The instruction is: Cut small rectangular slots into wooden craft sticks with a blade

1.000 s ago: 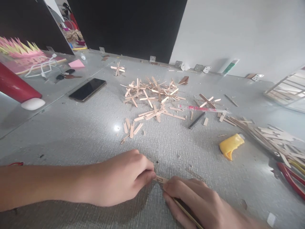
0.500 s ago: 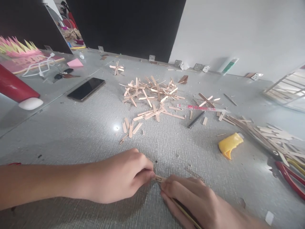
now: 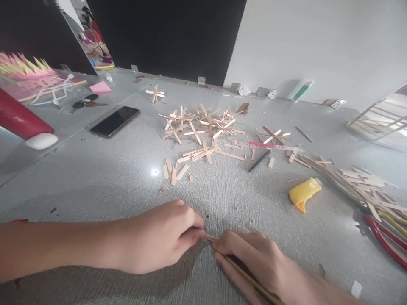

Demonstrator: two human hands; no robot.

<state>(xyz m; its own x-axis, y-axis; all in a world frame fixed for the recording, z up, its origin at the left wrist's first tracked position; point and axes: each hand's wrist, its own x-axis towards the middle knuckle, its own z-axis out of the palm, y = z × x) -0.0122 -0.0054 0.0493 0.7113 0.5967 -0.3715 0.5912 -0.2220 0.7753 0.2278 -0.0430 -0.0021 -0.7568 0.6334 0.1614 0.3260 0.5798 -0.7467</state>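
My left hand (image 3: 162, 237) rests on the grey table with its fingers curled, pinching the end of a small wooden stick piece (image 3: 210, 238) flat against the surface. My right hand (image 3: 254, 262) is closed around a thin pencil (image 3: 251, 282), its tip down at that same stick, right next to the left fingertips. Most of the stick is hidden under the two hands.
Beyond the hands lie a heap of crossed craft sticks (image 3: 200, 125), loose stick pieces (image 3: 173, 171), a black phone (image 3: 115, 120), a yellow cutter (image 3: 304, 192), a pink pen (image 3: 273, 146), red-handled pliers (image 3: 383, 239) and a stick pile (image 3: 359, 182) at right.
My right hand has slid a little to the left over the stick, covering more of it. The left hand stays where it was.
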